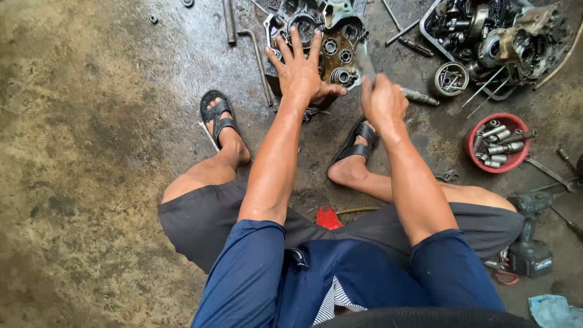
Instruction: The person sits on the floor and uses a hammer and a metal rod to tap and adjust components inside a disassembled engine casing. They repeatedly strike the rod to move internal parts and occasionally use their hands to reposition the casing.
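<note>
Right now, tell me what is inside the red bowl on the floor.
The red bowl holds a heap of metal sockets and bits, some poking over its rim. Whatever lies beneath the top layer, and the bowl's bottom, is covered.

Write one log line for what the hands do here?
left hand: flat on engine case | right hand: grips blurred metal tool | floor: socket bowl
</note>
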